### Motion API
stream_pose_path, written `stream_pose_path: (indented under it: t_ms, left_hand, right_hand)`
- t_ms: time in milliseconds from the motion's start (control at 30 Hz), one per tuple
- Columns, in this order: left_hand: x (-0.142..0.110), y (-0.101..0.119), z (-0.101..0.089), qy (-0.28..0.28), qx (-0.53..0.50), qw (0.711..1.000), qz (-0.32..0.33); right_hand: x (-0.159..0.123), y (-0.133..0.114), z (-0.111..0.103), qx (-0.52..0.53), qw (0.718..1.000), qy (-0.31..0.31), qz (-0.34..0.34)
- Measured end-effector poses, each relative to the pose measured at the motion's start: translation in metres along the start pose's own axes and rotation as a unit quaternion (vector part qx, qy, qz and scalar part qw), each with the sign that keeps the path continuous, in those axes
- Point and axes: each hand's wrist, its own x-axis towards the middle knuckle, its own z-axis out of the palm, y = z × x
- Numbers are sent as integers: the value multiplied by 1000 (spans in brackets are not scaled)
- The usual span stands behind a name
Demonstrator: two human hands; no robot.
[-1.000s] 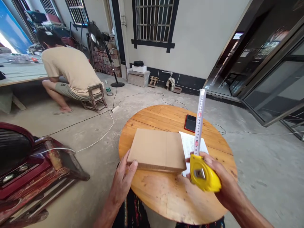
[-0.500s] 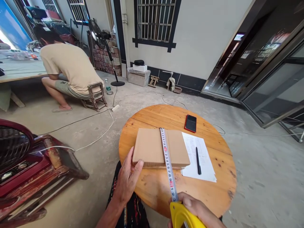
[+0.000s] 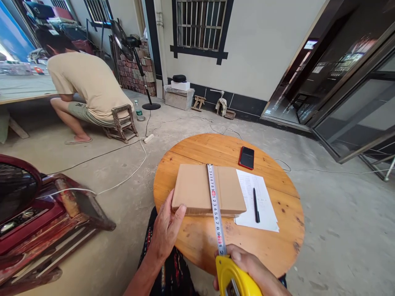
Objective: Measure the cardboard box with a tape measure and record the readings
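Observation:
A flat brown cardboard box point(image 3: 197, 187) lies on the round wooden table point(image 3: 277, 209). My left hand point(image 3: 168, 228) grips its near left corner, thumb at the front edge and fingers along the left side. In my right hand point(image 3: 245, 263) is a yellow tape measure point(image 3: 234, 277), held low at the table's near edge. Its metal blade point(image 3: 216, 211) runs out across the top of the box, with the end at the far edge. Beside the box lie white paper sheets point(image 3: 267, 205) with a black pen point(image 3: 256, 205) on them.
A red-edged phone point(image 3: 246, 158) lies at the table's far side. To the left stands a dark red fan-like appliance point(image 3: 18, 205) on a wooden chair. A person point(image 3: 89, 82) sits on a small chair, back turned. Cables point(image 3: 123, 181) cross the floor.
My right hand and the tape measure have shifted slightly left and toward the box. Slightly less blade shows outside the case. My left hand stays at the box corner.

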Motion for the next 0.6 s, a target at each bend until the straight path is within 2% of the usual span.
stream_pose_path:
  t_ms: [100,300,600]
  left_hand:
    - [0,2,1,2,4,1000,3]
    - [0,2,0,6,1,1000,7]
    - [1,1,2,23,-6,1000,21]
  right_hand:
    - [6,7,-1,-15,1000,-5,-19]
    - [-8,-3,8,28,999,17,13]
    - [-11,0,4,23,998,59,31]
